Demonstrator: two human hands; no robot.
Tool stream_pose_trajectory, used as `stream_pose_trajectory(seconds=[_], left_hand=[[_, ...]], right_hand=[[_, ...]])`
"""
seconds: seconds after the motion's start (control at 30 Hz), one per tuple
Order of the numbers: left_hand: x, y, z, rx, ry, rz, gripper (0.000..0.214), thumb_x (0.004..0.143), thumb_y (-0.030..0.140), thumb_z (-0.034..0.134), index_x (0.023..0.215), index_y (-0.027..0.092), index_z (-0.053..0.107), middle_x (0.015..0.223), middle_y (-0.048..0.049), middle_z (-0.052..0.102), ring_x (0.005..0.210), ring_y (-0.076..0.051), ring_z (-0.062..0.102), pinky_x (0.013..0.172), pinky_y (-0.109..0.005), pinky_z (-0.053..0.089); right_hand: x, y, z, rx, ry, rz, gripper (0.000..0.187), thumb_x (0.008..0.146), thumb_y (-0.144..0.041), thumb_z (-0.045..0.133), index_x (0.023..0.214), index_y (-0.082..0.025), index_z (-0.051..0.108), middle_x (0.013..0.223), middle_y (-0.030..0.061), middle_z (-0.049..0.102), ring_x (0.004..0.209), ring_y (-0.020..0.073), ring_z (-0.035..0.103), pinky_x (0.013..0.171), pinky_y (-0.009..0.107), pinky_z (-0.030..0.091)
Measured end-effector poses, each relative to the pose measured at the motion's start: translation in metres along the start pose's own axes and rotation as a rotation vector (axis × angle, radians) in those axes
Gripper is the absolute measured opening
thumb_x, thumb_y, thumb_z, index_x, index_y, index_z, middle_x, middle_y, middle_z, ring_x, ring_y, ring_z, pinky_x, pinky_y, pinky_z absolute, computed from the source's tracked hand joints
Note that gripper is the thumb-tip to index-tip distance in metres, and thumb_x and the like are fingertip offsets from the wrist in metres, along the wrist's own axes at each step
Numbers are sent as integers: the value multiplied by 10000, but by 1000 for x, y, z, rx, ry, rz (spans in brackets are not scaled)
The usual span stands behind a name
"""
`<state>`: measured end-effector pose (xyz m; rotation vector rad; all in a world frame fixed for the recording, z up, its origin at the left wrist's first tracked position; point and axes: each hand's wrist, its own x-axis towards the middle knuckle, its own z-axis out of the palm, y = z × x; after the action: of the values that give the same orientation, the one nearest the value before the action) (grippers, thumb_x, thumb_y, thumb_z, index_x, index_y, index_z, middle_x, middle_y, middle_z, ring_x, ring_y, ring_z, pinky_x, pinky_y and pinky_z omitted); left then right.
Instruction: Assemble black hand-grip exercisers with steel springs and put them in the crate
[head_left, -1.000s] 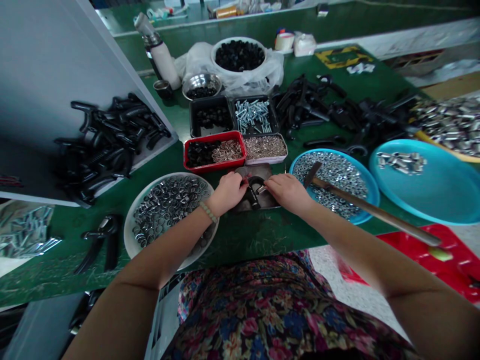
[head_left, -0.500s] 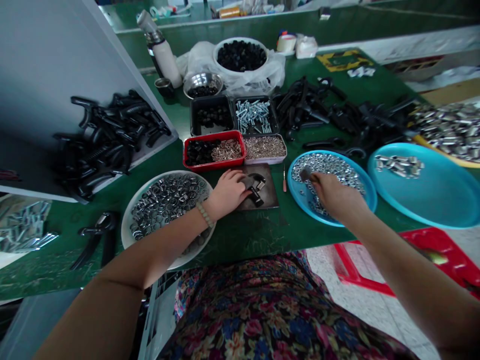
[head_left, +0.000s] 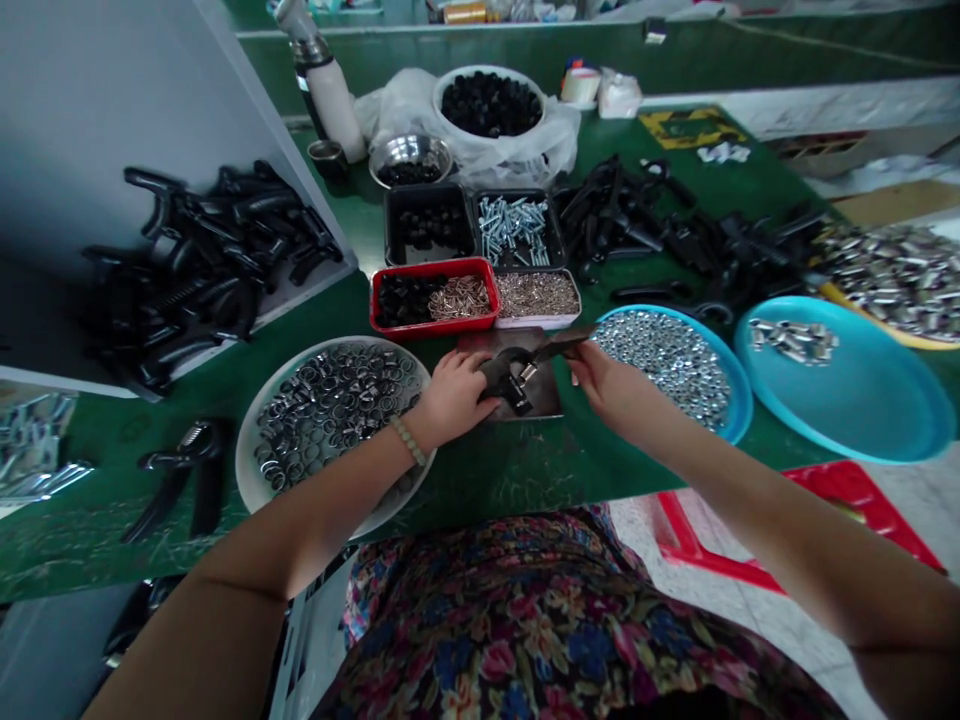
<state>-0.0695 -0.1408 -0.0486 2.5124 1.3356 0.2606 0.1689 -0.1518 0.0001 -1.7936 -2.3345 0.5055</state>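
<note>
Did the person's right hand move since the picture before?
Yes. The right hand moved left, from over the middle of the blue plate of nuts to that plate's left edge, nearer the metal plate.

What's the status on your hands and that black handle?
Left hand on black handle, on metal plate. Right hand holding flat dark metal piece over it. Left forearm across white bowl of metal rings.

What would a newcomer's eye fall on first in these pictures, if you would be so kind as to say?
Probably the two hands at the centre: the left hand rests on a black part on a dark metal plate, with the right hand just beside it. Next come the white bowl of silver rings at front left and the blue tray of nuts to the right.
</note>
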Motion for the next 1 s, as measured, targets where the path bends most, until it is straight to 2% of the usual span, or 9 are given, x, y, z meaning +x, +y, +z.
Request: stream_pose_trajectory(seconds=[0.2,0.37,0.53,0.63,0.7,0.77,0.87,0.93,1.0], left_hand=[[5,-5,5,-227,69,-120,625,733,319,700,1274,118,459,1176,-122,616,1133,-248,542,1008,-365,426],[1,-2,4,-168,74,-107,612,749,323,695,1271,109,459,1167,-128,613,1122,-250,545,999,-370,433],[-10,13,8,145,35,30,355,877,269,544,1223,193,568,1321,-124,513,1212,-306,436,994,-496,402],[-15,21,8,182,-56,55,448,928,146,385,1372,163,431,1194,-130,573,1096,-255,506,925,-437,459],[-13,25,4,112,-66,58,463,925,107,358,1385,121,403,1178,-139,574,1093,-237,515,958,-409,447],[-8,30,-3,-78,-37,2,398,931,151,395,1320,122,474,1175,-133,577,1093,-230,529,969,-389,441],[4,33,-10,-405,-82,-158,300,965,264,377,1119,121,591,989,-87,647,892,-184,613,834,-325,495],[8,31,-12,-437,-137,-253,296,970,271,366,966,124,622,856,-63,657,774,-158,621,770,-300,497],[7,26,-14,-311,-132,-285,240,937,245,442,848,123,628,858,-84,655,818,-183,621,813,-327,478]], right_hand=[[-1,-27,-7,31,25,-103,320,959,-324,307,1176,-199,507,1012,119,693,770,244,670,636,349,467],[4,-27,6,-20,-79,-119,304,961,-334,327,1145,-200,528,947,108,700,720,237,658,592,337,447],[-17,35,11,-172,150,148,365,972,-401,295,1188,-211,520,984,115,680,726,247,648,575,328,417],[-33,83,14,-395,251,318,410,965,-399,302,1229,-178,526,1052,151,645,722,261,619,574,345,402],[-35,104,14,-509,289,317,409,954,-371,338,1207,-146,566,1057,175,628,826,297,598,636,377,415],[-22,111,10,-542,364,233,395,941,-364,384,1172,-138,611,1090,185,613,970,332,550,735,416,415],[24,96,0,-435,407,9,361,936,-368,425,1135,-175,656,1093,151,630,1032,303,513,819,403,391],[66,75,-3,-390,314,-115,342,943,-361,420,1112,-200,669,1054,121,656,1007,271,522,809,368,383],[106,53,-2,-431,222,-159,321,933,-350,440,1089,-195,675,1050,116,664,997,265,526,783,348,375]])
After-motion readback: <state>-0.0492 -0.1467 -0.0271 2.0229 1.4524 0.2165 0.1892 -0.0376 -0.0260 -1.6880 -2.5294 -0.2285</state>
